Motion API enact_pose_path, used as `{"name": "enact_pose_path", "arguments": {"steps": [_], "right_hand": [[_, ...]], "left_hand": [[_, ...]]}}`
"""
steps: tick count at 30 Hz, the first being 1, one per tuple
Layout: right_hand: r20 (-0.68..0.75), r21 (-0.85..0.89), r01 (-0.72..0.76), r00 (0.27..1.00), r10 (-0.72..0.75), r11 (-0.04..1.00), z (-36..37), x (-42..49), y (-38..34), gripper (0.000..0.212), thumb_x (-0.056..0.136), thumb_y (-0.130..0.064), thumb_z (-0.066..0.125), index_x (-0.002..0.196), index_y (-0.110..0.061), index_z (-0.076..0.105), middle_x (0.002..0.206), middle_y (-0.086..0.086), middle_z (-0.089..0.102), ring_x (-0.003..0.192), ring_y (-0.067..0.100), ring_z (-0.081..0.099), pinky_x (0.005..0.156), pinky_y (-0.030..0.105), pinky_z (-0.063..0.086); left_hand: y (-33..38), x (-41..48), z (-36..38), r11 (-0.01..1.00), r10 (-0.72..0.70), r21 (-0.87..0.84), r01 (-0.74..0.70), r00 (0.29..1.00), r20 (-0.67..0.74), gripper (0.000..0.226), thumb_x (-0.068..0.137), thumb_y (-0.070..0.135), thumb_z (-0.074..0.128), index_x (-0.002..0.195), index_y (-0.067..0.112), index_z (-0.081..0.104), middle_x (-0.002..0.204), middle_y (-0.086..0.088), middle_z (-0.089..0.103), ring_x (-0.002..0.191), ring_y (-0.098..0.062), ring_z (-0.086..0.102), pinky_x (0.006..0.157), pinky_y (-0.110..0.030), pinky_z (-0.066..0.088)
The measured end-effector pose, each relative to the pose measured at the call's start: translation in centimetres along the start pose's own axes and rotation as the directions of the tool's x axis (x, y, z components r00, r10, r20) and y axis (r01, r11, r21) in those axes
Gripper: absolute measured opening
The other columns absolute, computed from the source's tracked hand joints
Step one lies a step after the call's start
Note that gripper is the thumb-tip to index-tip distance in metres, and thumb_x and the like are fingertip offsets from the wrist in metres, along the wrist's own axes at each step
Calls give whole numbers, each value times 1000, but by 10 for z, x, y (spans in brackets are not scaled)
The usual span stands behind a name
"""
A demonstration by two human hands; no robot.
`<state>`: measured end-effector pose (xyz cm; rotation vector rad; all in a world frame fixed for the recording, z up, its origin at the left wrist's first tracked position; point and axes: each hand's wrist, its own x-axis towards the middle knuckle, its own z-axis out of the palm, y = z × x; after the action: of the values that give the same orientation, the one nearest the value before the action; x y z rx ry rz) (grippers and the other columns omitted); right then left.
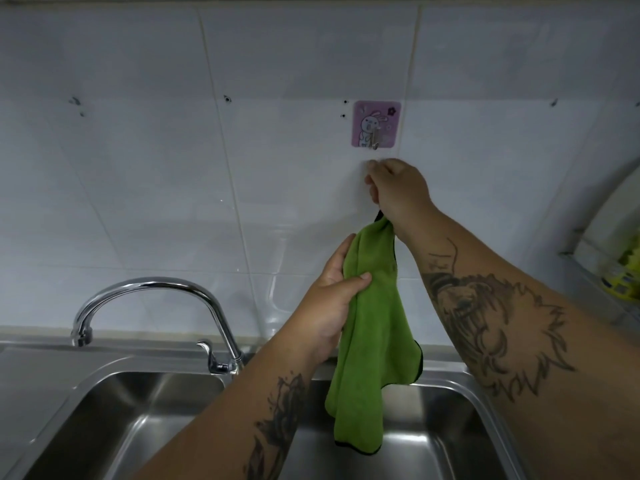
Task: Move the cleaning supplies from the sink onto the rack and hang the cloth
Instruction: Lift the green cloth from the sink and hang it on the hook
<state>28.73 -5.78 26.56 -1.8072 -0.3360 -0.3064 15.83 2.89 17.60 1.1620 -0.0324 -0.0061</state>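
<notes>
A green cloth point(372, 327) with a dark trim hangs over the steel sink point(145, 403), held by both hands. My right hand point(398, 190) pinches its top end just below a small metal hook point(375, 140) on a pink rabbit sticker point(376, 123) stuck to the tiled wall. My left hand point(334, 299) grips the cloth's upper part from the left, thumb across the front. The cloth's lower half dangles free above the right basin.
A chrome tap point(152, 289) arches over the left basin. At the right edge stands a rack point(595, 258) with yellow items point(623, 275) in it. White wall tiles fill the background.
</notes>
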Motion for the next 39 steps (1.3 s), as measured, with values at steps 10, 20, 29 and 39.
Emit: {"name": "enact_pose_path", "arguments": {"steps": [10, 20, 29, 39], "right_hand": [[-30, 102, 34, 999, -31, 994, -2, 6, -20, 36, 95, -35, 51, 65, -17, 58, 55, -2, 53, 49, 11, 47, 58, 27, 43], [172, -7, -47, 984, 47, 999, 1, -19, 21, 23, 96, -40, 49, 95, -22, 63, 83, -9, 63, 76, 9, 59, 67, 20, 46], [302, 81, -432, 869, 391, 898, -44, -118, 146, 15, 89, -27, 64, 102, -20, 68, 93, -3, 74, 77, 7, 72, 61, 17, 55], [132, -323, -455, 846, 516, 830, -125, -137, 222, 20, 86, -41, 65, 90, -23, 70, 87, 3, 73, 81, 18, 68, 84, 37, 55]], "left_hand": [[-4, 9, 0, 998, 25, -52, -24, 1000, 12, 58, 95, 0, 51, 144, 30, 42, 124, -4, 67, 99, -16, 71, 73, -28, 58], [-8, 15, -19, 991, -134, 2, 136, 984, -118, 28, 93, 20, 60, 120, 17, 64, 112, -7, 73, 103, -22, 70, 88, -36, 55], [-22, 17, -105, 578, -349, 775, 254, 936, -46, 38, 79, 26, 76, 116, 18, 70, 110, 1, 73, 102, -17, 69, 93, -29, 53], [-51, -2, -156, 462, -111, 795, 393, 915, -388, 30, 84, 43, 70, 101, 18, 74, 96, -5, 75, 87, -19, 71, 86, -33, 56]]}}
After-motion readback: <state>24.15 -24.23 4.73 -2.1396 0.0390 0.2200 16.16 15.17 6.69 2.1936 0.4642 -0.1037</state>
